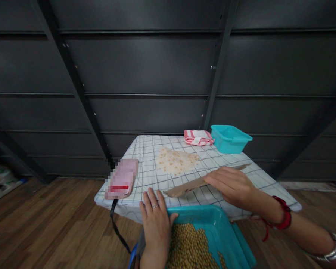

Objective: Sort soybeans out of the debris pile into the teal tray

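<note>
Standing beside the desk (145, 149), I see the person's left hand (156, 224) laid flat over the near corner of a teal tray (221, 231); the fingers stretch onto the checked cloth, the thumb hooks over the rim, and the grip is open, pressing rather than clasping; it looks placed to pin the tray snug against the desk's near edge, just below the top. The tray holds a heap of beans (190, 246), banked toward the person. The right hand (232, 185) has its grip closed over a cardboard strip (184, 188), fingers curled across the top, thumb hidden; the strip lies slantwise on the cloth, its near end close to the tray's rim, between the tray and a loose pile of pale grain (176, 160).

There is bare cloth around the pile on all sides; a teal tub (230, 139) and a folded striped cloth (198, 137) sit at the far edge, touching each other, well apart from the hands. At the left edge a pink item (121, 178) overhangs slightly, its black strap (116, 224) dangling toward the wooden floor (58, 220).
</note>
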